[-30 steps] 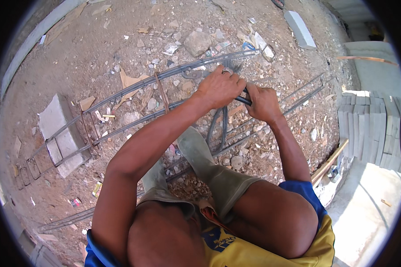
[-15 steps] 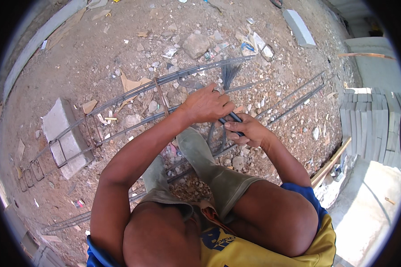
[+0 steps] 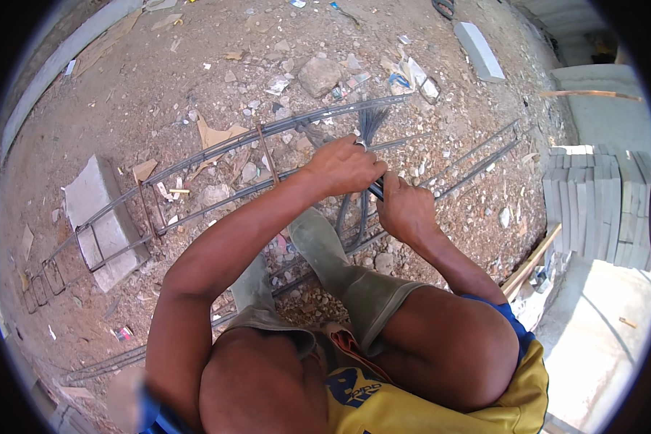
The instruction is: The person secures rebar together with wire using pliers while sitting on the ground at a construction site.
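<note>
My right hand (image 3: 409,206) is closed around black-handled pliers (image 3: 376,189), with its thumb side now up; the tool's head is hidden by my left hand. My left hand (image 3: 346,168) is closed right beside it, fingers curled down, and what they grip is covered. A bundle of thin grey tie wire (image 3: 371,124) fans out just beyond my left hand. Bent dark strands (image 3: 345,217) show below that hand, by my boot. Both hands are over a long cage of steel reinforcing bars (image 3: 217,150), with square stirrups towards its left end.
A concrete block (image 3: 101,217) lies under the cage at the left. My rubber boots (image 3: 315,242) stand close to the bars. Rubble and a larger stone (image 3: 320,77) lie beyond. Grey blocks (image 3: 586,202) are stacked at the right, near a wooden strip (image 3: 532,262).
My right hand has rolled over and risen slightly, from an underhand hold with two handles showing to one with its back up. My left hand has barely moved. The view has shifted a little.
</note>
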`<act>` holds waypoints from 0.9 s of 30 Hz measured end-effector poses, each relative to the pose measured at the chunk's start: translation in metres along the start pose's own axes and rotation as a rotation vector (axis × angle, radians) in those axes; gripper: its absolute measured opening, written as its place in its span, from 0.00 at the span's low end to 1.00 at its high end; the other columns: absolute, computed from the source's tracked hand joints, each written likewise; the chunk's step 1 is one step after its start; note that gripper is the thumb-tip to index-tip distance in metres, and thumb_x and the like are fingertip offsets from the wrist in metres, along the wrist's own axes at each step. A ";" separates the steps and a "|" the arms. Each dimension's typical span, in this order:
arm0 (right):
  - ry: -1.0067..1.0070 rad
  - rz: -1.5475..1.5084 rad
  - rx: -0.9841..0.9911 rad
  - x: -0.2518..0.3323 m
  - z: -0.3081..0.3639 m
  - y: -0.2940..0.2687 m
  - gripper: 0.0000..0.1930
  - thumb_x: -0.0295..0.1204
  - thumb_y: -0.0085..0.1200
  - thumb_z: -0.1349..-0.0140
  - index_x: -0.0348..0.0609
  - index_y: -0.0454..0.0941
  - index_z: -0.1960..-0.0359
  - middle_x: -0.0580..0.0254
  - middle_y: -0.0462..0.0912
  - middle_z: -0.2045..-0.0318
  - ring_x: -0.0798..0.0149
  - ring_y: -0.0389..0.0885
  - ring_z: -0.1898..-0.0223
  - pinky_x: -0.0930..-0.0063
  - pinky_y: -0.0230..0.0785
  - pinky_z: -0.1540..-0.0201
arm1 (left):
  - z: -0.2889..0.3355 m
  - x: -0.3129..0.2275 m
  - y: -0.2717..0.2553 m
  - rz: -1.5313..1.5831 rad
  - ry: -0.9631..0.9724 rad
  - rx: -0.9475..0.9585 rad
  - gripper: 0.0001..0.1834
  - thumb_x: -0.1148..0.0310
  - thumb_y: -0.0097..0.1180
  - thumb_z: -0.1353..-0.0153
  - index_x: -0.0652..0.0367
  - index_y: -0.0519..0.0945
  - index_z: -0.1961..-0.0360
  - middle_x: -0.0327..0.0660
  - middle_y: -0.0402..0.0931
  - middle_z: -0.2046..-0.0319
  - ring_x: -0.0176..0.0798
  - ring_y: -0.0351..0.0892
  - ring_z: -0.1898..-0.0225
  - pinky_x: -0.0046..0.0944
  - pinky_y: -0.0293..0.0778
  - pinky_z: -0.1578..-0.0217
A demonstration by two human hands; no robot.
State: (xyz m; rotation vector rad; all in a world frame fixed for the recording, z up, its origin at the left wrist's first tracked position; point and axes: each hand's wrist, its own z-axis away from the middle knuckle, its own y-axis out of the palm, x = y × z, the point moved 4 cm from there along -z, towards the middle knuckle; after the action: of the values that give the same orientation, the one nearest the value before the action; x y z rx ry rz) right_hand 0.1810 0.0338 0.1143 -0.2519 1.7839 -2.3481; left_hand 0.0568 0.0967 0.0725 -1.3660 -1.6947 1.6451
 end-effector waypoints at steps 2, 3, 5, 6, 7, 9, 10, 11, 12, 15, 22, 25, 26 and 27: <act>0.019 -0.026 -0.036 -0.006 -0.006 -0.003 0.16 0.28 0.59 0.42 0.34 0.70 0.55 0.49 0.83 0.72 0.49 0.83 0.78 0.56 0.73 0.76 | 0.001 -0.001 0.003 -0.033 0.004 -0.062 0.04 0.67 0.51 0.39 0.51 0.78 0.66 0.35 0.79 0.71 0.39 0.83 0.65 0.44 0.72 0.54; 0.068 -0.481 0.153 -0.019 -0.012 0.003 0.18 0.28 0.62 0.43 0.34 0.70 0.54 0.53 0.82 0.73 0.55 0.81 0.79 0.60 0.73 0.76 | -0.001 -0.003 0.000 -0.065 0.015 -0.130 0.04 0.67 0.51 0.39 0.50 0.78 0.66 0.35 0.79 0.71 0.38 0.83 0.65 0.43 0.71 0.54; 0.117 -0.935 0.345 -0.033 -0.017 0.003 0.21 0.27 0.65 0.44 0.34 0.69 0.53 0.58 0.81 0.74 0.61 0.80 0.80 0.65 0.72 0.77 | 0.001 -0.003 0.002 -0.104 0.028 -0.190 0.03 0.67 0.52 0.40 0.50 0.77 0.66 0.35 0.78 0.71 0.38 0.83 0.66 0.43 0.71 0.54; 0.243 -1.303 0.552 -0.032 -0.016 0.005 0.21 0.27 0.67 0.45 0.34 0.71 0.53 0.61 0.79 0.74 0.66 0.77 0.80 0.69 0.71 0.76 | 0.004 -0.003 0.001 -0.146 0.039 -0.240 0.03 0.67 0.52 0.41 0.50 0.76 0.67 0.36 0.78 0.71 0.38 0.83 0.67 0.42 0.71 0.54; 0.376 -1.666 0.764 -0.026 -0.012 0.006 0.22 0.27 0.68 0.47 0.35 0.72 0.53 0.65 0.77 0.75 0.72 0.74 0.79 0.74 0.70 0.75 | 0.005 -0.002 0.002 -0.145 0.037 -0.237 0.03 0.67 0.52 0.41 0.50 0.76 0.67 0.36 0.78 0.71 0.38 0.83 0.67 0.42 0.71 0.54; 0.397 -1.622 0.750 -0.019 -0.011 0.004 0.18 0.27 0.65 0.46 0.35 0.74 0.56 0.65 0.77 0.75 0.74 0.73 0.78 0.76 0.68 0.74 | 0.008 -0.003 -0.003 -0.190 0.074 -0.356 0.03 0.67 0.53 0.41 0.50 0.75 0.67 0.36 0.76 0.71 0.38 0.83 0.68 0.43 0.71 0.54; 0.275 -1.278 0.573 -0.018 -0.015 0.003 0.17 0.26 0.64 0.46 0.35 0.74 0.56 0.65 0.77 0.76 0.73 0.72 0.79 0.75 0.67 0.74 | 0.010 -0.003 -0.003 -0.188 0.071 -0.352 0.03 0.67 0.53 0.41 0.50 0.75 0.67 0.36 0.76 0.71 0.38 0.83 0.68 0.43 0.71 0.54; 0.156 -0.933 0.397 -0.018 -0.018 -0.001 0.17 0.25 0.63 0.46 0.34 0.75 0.56 0.65 0.77 0.76 0.71 0.71 0.79 0.73 0.67 0.74 | 0.012 -0.003 -0.004 -0.189 0.080 -0.345 0.03 0.67 0.53 0.42 0.51 0.75 0.66 0.36 0.76 0.70 0.38 0.83 0.68 0.44 0.71 0.53; 0.158 -0.936 0.398 -0.021 -0.016 0.001 0.17 0.25 0.63 0.46 0.34 0.75 0.56 0.65 0.77 0.76 0.71 0.71 0.79 0.73 0.67 0.74 | 0.011 -0.005 -0.006 -0.191 0.095 -0.339 0.04 0.67 0.53 0.42 0.51 0.75 0.66 0.36 0.75 0.70 0.38 0.82 0.68 0.46 0.71 0.53; -0.020 -0.705 0.203 -0.025 -0.015 -0.001 0.20 0.25 0.63 0.48 0.34 0.73 0.53 0.61 0.79 0.76 0.66 0.72 0.79 0.68 0.69 0.72 | 0.003 -0.006 -0.007 -0.118 0.092 -0.238 0.02 0.67 0.52 0.39 0.51 0.75 0.66 0.36 0.77 0.69 0.38 0.82 0.64 0.40 0.72 0.61; 0.020 -0.325 0.157 -0.024 -0.022 -0.005 0.23 0.28 0.64 0.49 0.35 0.74 0.51 0.44 0.84 0.74 0.47 0.85 0.72 0.58 0.76 0.65 | -0.003 0.001 0.001 -0.153 0.032 -0.264 0.05 0.68 0.54 0.43 0.52 0.74 0.66 0.36 0.75 0.72 0.40 0.82 0.71 0.41 0.75 0.67; 0.020 -0.318 0.166 -0.031 -0.025 0.000 0.23 0.29 0.64 0.49 0.36 0.74 0.50 0.42 0.84 0.73 0.44 0.85 0.71 0.57 0.77 0.64 | -0.006 0.000 0.004 -0.156 0.027 -0.268 0.05 0.68 0.55 0.44 0.52 0.74 0.66 0.36 0.74 0.74 0.40 0.82 0.72 0.42 0.75 0.69; 0.004 -0.320 0.164 -0.034 -0.027 0.001 0.23 0.29 0.64 0.49 0.36 0.74 0.50 0.42 0.84 0.73 0.44 0.85 0.71 0.57 0.77 0.64 | -0.008 0.001 0.005 -0.156 0.022 -0.272 0.05 0.68 0.55 0.44 0.52 0.74 0.67 0.36 0.74 0.74 0.40 0.82 0.72 0.42 0.75 0.70; 0.004 -0.320 0.164 -0.038 -0.029 0.003 0.23 0.29 0.64 0.49 0.36 0.74 0.50 0.42 0.84 0.73 0.44 0.85 0.71 0.57 0.77 0.64 | -0.010 0.002 0.005 -0.156 0.017 -0.275 0.05 0.68 0.55 0.44 0.51 0.74 0.67 0.36 0.74 0.75 0.40 0.82 0.73 0.42 0.75 0.70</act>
State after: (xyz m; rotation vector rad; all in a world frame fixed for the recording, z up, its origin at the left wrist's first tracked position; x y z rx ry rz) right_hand 0.2105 0.0691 0.1032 -0.5444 1.6436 -2.6950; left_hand 0.0657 0.1027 0.0693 -1.3223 -2.0199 1.3499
